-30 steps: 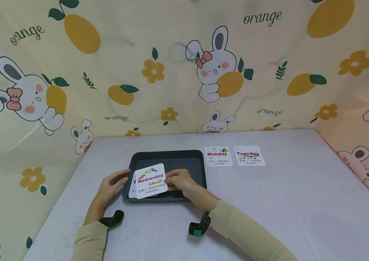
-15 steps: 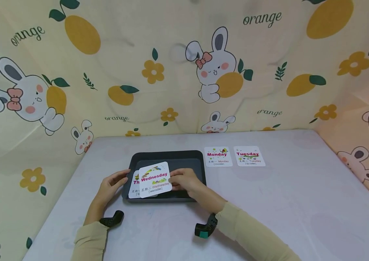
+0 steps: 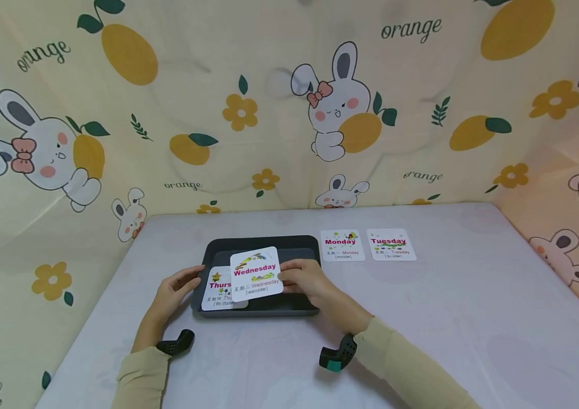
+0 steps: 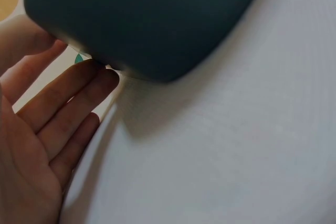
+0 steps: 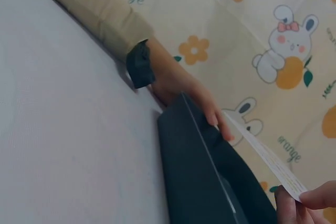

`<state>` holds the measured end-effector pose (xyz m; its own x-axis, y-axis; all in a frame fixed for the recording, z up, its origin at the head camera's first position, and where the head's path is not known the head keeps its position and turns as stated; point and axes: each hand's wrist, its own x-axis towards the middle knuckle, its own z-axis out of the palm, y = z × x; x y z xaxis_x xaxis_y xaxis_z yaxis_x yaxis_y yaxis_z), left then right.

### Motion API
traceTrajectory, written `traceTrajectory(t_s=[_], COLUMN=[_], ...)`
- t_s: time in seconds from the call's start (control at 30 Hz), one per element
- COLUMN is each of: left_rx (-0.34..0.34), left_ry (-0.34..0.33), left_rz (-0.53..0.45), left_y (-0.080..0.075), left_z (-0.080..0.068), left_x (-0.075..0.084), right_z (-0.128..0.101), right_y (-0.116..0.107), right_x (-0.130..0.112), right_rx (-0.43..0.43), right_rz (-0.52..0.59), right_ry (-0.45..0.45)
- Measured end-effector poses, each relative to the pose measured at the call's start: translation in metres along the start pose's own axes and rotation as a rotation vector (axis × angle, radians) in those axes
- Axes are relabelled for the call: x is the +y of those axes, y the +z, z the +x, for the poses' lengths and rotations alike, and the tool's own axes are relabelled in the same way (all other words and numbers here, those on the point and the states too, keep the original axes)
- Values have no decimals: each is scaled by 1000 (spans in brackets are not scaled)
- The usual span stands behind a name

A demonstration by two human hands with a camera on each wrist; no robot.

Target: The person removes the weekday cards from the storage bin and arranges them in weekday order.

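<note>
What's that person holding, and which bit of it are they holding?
The right hand pinches the Wednesday card by its right edge. The left hand just touches the left side of the black tray.

A white, round-cornered square card (image 3: pixel 256 284) reads "Wednesday", a second card (image 3: pixel 216 292) "Thurs…", a third card (image 3: pixel 342 248) "Monday", a fourth card (image 3: pixel 391 248) "Tuesday"; the cream printed cloth (image 3: pixel 274 153) repeats "orange".
</note>
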<state>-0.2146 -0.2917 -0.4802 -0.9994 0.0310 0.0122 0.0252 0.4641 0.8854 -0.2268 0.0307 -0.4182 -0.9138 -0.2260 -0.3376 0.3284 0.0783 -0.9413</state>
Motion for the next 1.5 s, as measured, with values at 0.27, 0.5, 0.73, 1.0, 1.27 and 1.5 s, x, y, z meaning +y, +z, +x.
traceTrajectory(t_s=[0.27, 0.5, 0.73, 1.0, 1.27, 1.5], left_rx=[2, 8, 5, 0, 0, 0], left_ry=[-2, 13, 8, 9, -1, -5], left_rz=[5, 23, 9, 22, 14, 12], left_y=[0, -1, 0, -1, 0, -1], left_z=[1, 4, 4, 3, 2, 2], left_x=[0, -2, -2, -3, -4, -3], right_z=[-7, -11, -18, -21, -26, -30], right_y=[-20, -33, -42, -51, -68, -86], right_x=[-5, -5, -1, -1, -3, -5], right_rx=[31, 57, 44, 54, 51, 49], right_rz=[1, -28, -23, -5, -21, -13], right_ry=[-3, 29, 7, 25, -21, -32])
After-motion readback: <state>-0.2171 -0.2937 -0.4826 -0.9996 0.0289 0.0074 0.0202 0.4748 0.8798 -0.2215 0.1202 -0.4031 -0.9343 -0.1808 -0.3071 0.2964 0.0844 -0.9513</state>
